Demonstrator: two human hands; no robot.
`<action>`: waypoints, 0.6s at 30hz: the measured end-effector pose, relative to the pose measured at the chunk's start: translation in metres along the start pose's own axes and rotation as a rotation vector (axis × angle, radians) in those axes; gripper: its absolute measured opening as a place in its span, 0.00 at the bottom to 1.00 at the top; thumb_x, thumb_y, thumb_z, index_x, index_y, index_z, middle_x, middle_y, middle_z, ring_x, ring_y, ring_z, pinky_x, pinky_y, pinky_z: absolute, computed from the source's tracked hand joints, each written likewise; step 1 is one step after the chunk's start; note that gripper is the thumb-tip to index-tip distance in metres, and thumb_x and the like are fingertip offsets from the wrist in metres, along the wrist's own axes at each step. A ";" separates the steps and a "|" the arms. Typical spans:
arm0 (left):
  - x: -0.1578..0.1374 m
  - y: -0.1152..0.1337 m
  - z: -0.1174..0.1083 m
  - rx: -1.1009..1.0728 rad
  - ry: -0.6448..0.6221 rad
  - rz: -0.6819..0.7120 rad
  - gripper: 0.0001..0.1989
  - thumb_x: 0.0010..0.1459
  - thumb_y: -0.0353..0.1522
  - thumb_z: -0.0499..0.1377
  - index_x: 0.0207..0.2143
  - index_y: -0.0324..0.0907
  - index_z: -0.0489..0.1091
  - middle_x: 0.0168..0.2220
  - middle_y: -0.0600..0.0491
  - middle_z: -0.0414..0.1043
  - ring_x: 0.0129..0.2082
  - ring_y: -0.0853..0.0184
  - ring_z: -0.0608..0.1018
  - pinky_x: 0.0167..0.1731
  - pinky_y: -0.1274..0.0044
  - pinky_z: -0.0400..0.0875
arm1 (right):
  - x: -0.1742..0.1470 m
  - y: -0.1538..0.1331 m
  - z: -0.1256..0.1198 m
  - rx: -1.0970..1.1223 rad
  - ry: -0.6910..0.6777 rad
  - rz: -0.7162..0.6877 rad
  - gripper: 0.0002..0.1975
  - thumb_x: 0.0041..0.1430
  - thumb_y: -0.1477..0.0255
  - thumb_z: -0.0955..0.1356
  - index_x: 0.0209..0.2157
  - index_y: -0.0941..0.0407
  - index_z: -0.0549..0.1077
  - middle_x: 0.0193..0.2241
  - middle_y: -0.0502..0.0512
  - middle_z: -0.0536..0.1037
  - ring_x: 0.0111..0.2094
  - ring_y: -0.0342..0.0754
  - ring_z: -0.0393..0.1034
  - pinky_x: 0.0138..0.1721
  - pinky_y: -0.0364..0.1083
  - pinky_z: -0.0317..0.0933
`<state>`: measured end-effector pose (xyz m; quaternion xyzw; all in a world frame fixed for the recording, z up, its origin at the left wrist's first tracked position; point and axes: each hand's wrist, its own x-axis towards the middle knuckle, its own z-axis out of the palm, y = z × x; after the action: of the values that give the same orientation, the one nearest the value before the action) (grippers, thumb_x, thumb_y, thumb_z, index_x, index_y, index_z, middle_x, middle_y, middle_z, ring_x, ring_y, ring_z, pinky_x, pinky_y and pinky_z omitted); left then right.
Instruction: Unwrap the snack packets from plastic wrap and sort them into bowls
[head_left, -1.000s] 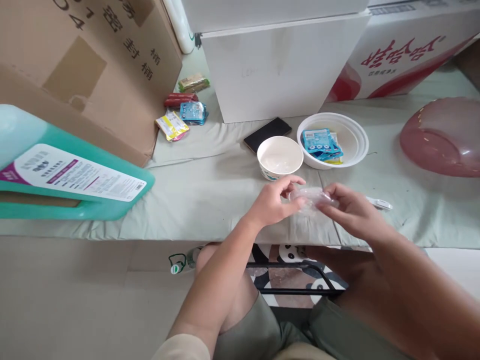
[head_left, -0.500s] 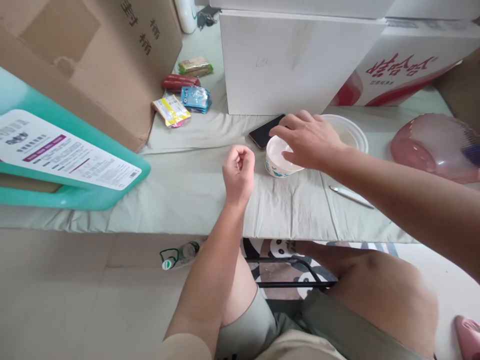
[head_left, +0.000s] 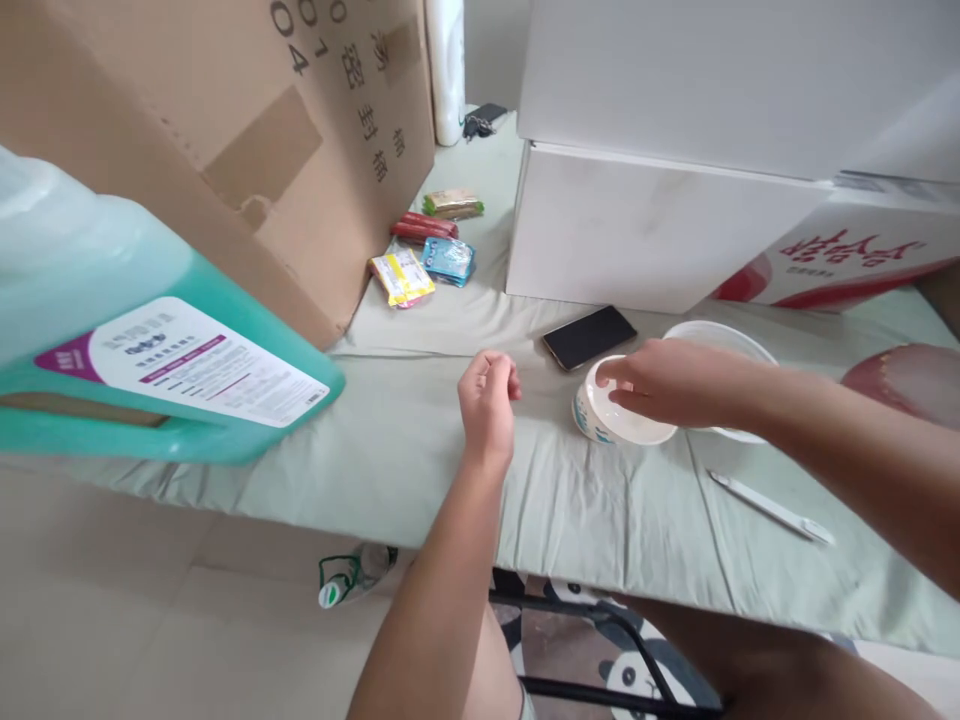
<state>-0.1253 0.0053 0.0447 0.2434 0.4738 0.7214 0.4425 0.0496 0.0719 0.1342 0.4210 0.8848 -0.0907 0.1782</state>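
My left hand (head_left: pixel 489 400) is raised over the cloth, left of the bowl. Its fingers are curled in with the thumb pressed against them; whatever may be inside is hidden. A white paper bowl (head_left: pixel 589 415) with blue print on its side stands on the cloth. My right hand (head_left: pixel 656 380) reaches over it from the right, thumb and forefinger slightly apart inside the bowl, with nothing visible between them. Its other fingers are hidden. Behind the right wrist lies a round clear plastic lid or dish (head_left: pixel 716 335). A black phone (head_left: pixel 591 337) rests just beyond the bowl.
A white utility knife or similar slim tool (head_left: pixel 772 508) lies at front right. Small snack packets (head_left: pixel 448 258) sit near a brown carton (head_left: pixel 247 240). A green liquid jug (head_left: pixel 225 350) stands left, white boxes (head_left: pixel 637 225) behind, a pink translucent object (head_left: pixel 900 385) right.
The view has tilted up and left, so the things sit lower and farther right. My right hand has turned flatter, its thumb and forefinger inside the bowl. The left hand remains closed.
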 end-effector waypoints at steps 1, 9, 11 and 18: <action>0.005 0.001 -0.002 -0.058 0.044 -0.040 0.11 0.54 0.34 0.59 0.22 0.42 0.63 0.20 0.59 0.60 0.21 0.74 0.64 0.22 0.81 0.59 | 0.007 -0.006 -0.011 0.017 0.009 -0.025 0.10 0.60 0.72 0.65 0.38 0.49 0.79 0.28 0.53 0.79 0.25 0.48 0.70 0.27 0.46 0.52; 0.028 0.011 -0.012 -0.204 0.157 -0.204 0.11 0.53 0.35 0.58 0.23 0.42 0.61 0.19 0.59 0.56 0.19 0.75 0.62 0.21 0.82 0.56 | 0.185 -0.069 -0.033 0.194 0.289 -0.098 0.25 0.60 0.74 0.66 0.59 0.54 0.68 0.56 0.62 0.74 0.54 0.56 0.71 0.51 0.49 0.63; 0.030 0.011 -0.015 -0.198 0.158 -0.229 0.11 0.52 0.36 0.58 0.22 0.42 0.61 0.18 0.59 0.56 0.19 0.75 0.61 0.21 0.82 0.55 | 0.225 -0.072 -0.030 0.207 0.295 -0.006 0.31 0.58 0.73 0.67 0.64 0.53 0.63 0.60 0.66 0.69 0.56 0.60 0.69 0.53 0.52 0.63; 0.036 0.013 -0.023 -0.165 0.146 -0.219 0.10 0.50 0.36 0.58 0.21 0.42 0.61 0.19 0.59 0.55 0.20 0.75 0.61 0.21 0.82 0.56 | 0.257 -0.073 -0.027 0.187 0.238 0.130 0.35 0.57 0.69 0.69 0.66 0.50 0.59 0.59 0.69 0.69 0.57 0.64 0.68 0.51 0.57 0.66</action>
<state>-0.1661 0.0239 0.0434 0.1001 0.4675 0.7211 0.5014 -0.1632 0.2171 0.0591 0.4999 0.8582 -0.1103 0.0375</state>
